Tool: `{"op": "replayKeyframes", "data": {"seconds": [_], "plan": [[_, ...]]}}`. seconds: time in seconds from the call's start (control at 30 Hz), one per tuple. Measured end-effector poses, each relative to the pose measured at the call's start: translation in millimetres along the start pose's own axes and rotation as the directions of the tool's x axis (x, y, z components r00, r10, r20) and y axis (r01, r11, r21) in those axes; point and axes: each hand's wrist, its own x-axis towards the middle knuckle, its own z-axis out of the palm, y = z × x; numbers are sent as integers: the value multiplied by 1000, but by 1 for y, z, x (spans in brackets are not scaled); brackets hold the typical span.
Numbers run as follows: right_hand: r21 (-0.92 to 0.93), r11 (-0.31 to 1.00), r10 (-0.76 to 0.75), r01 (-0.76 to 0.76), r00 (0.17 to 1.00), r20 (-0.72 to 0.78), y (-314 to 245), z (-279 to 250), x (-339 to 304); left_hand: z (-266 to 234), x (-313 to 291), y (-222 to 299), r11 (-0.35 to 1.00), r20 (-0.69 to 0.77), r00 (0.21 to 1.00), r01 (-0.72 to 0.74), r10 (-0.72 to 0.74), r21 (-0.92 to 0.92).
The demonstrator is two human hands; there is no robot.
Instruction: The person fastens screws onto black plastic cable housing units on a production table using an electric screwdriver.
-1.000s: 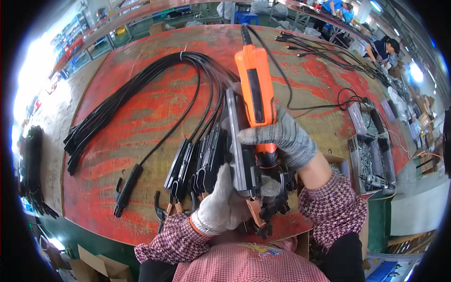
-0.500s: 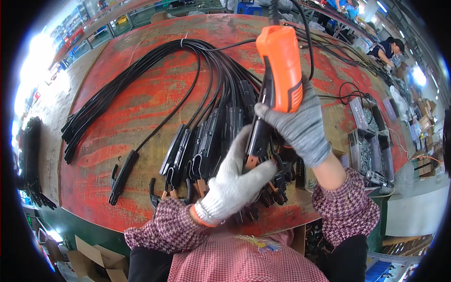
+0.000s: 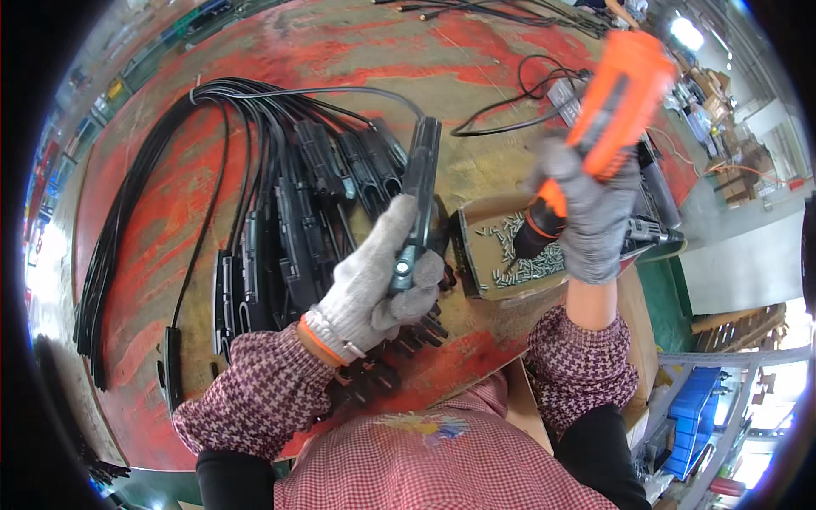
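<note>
My left hand [image 3: 370, 289], in a white knit glove, is closed around a black electrode holder [image 3: 422, 161], a long clamp-like handle held upright. A round metal screw head shows near its lower end, by my thumb. A cable runs from its top to the bundle at the left. My right hand [image 3: 595, 217], in a grey glove, grips an orange and black power screwdriver [image 3: 625, 93], blurred by motion. Its dark front end points down over a cardboard box [image 3: 469, 246] of loose silver screws [image 3: 531, 274]; the tip cannot be made out against them.
Several more black holders [image 3: 285, 229] lie to the left, their black cables [image 3: 140, 204] bundled in an arc. A single holder [image 3: 172, 365] lies apart at the near left. Right of the box rests another power tool [image 3: 650, 231]. Blue crates [image 3: 693, 421] stand beyond the table's right edge.
My right hand has carried the screwdriver rightward, away from the holder and over the screw box. My left hand still grips the holder, now more upright. The view has turned to the right.
</note>
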Motion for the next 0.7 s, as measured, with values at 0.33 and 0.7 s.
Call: {"op": "replayKeyframes", "data": {"seconds": [0.33,0.7], "plan": [[425,882,-78,202,953,-292,79,-8,-13,-1,33,-20,978,-157,986,-25,58,209],[510,842,92,173,887,-453,120,7,-28,-2,42,-19,933,-270,956,-10,114,359]]}}
